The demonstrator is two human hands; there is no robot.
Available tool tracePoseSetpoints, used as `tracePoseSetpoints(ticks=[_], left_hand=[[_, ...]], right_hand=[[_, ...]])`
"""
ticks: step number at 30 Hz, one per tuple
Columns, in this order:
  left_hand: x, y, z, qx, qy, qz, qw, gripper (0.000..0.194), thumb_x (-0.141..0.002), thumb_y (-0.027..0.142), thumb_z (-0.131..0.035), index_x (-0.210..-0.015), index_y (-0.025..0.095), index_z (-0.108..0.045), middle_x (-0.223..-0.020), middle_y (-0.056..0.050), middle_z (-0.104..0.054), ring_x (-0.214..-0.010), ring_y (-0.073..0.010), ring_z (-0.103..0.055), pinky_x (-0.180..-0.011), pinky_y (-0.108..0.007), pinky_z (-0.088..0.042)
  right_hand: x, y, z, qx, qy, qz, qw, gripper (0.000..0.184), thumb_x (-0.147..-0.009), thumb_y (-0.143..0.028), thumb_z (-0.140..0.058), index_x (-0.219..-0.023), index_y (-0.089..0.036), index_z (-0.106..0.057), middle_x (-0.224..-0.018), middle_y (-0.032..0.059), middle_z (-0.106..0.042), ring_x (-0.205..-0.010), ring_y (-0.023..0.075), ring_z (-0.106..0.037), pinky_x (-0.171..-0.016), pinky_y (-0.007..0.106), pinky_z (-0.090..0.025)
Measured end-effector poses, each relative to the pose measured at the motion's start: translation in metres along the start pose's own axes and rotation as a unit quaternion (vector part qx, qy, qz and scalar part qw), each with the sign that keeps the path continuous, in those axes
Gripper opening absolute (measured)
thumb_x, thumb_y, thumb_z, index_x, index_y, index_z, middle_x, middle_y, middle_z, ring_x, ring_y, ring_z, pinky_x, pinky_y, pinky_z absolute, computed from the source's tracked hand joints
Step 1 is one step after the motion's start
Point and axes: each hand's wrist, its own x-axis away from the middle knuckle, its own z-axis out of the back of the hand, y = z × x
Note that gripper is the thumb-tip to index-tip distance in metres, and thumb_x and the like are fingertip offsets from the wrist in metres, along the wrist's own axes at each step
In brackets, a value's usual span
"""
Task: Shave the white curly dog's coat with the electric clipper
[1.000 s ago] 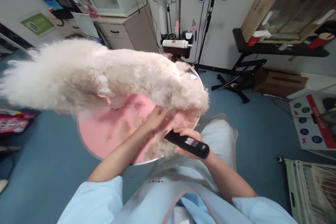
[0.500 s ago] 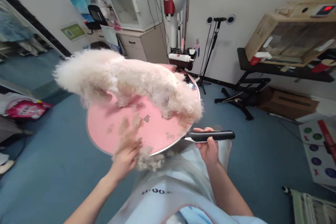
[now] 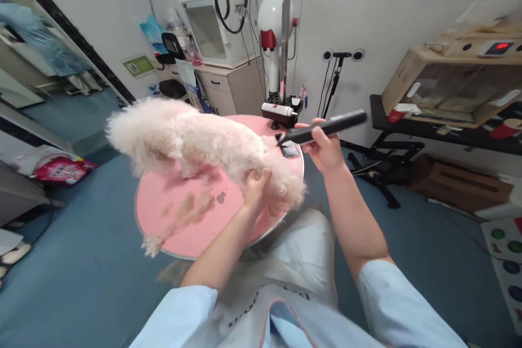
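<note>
A white fluffy dog (image 3: 220, 141) stands on a round pink grooming table (image 3: 196, 234), its bushy head end to the left and its rear to the right. My left hand (image 3: 256, 187) grips the dog's near side by the hindquarters, the thumb up on the coat and the other fingers partly hidden. In my right hand (image 3: 324, 147) is a black hair clipper (image 3: 326, 128), held slanting, its blade end at the dog's rear near the tail. Whether the blade touches the coat I cannot tell. Loose clipped fur (image 3: 183, 215) lies on the tabletop.
Behind the table rises a metal grooming arm (image 3: 285, 38) with black loops (image 3: 228, 5) hanging from it. A white tube (image 3: 279, 110) rests in a black holder at the far edge. A dark phone-like object (image 3: 290, 149) lies beside the dog's rear. Right stands a wooden cabinet (image 3: 457, 81).
My left hand has left the loose fur and moved right onto the dog's hindquarters. My right hand has raised the clipper from the table's near edge to the dog's rear. The view has shifted.
</note>
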Motion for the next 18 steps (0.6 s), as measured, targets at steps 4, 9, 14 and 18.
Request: tracePoseSetpoints(ticks=[4, 9, 14, 18], left_hand=[[0.001, 0.006, 0.010, 0.036, -0.029, 0.035, 0.998, 0.053, -0.070, 0.045, -0.073, -0.112, 0.014, -0.064, -0.115, -0.013, -0.070, -0.106, -0.0263, -0.067, -0.087, -0.035, -0.056], [0.026, 0.025, 0.053, -0.091, -0.009, 0.068, 0.993, 0.030, -0.069, 0.033, -0.070, -0.091, 0.013, -0.068, -0.081, -0.005, -0.069, -0.070, -0.0168, -0.063, -0.063, -0.025, -0.049], [0.041, 0.045, 0.079, -0.139, -0.026, 0.067, 0.988, 0.027, -0.063, 0.033, -0.070, -0.078, 0.012, -0.063, -0.066, 0.000, -0.059, -0.056, -0.0102, -0.050, -0.053, -0.021, -0.038], [0.046, 0.070, 0.097, -0.286, -0.104, 0.065, 0.950, 0.016, -0.067, 0.029, -0.065, -0.069, 0.014, -0.058, -0.060, 0.001, -0.052, -0.054, -0.0094, -0.044, -0.049, -0.020, -0.032]], right_hand=[[-0.043, 0.011, -0.038, 0.039, -0.090, -0.002, 0.995, 0.055, -0.054, -0.050, -0.088, -0.087, -0.022, -0.053, -0.082, -0.0005, -0.075, -0.053, 0.0092, -0.058, -0.044, 0.021, -0.043], [-0.023, 0.035, -0.042, 0.023, -0.145, -0.002, 0.989, 0.052, -0.057, -0.044, -0.088, -0.085, -0.023, -0.050, -0.079, -0.0014, -0.072, -0.079, 0.0180, -0.070, -0.074, 0.035, -0.058], [0.022, 0.055, -0.028, 0.083, -0.154, 0.007, 0.985, 0.045, -0.066, -0.044, -0.083, -0.089, -0.024, -0.051, -0.089, 0.0028, -0.073, -0.088, 0.0215, -0.070, -0.085, 0.042, -0.056], [0.049, 0.061, -0.029, 0.116, -0.153, 0.019, 0.981, 0.039, -0.068, -0.040, -0.081, -0.091, -0.024, -0.054, -0.098, 0.0036, -0.073, -0.093, 0.0220, -0.070, -0.088, 0.042, -0.055]])
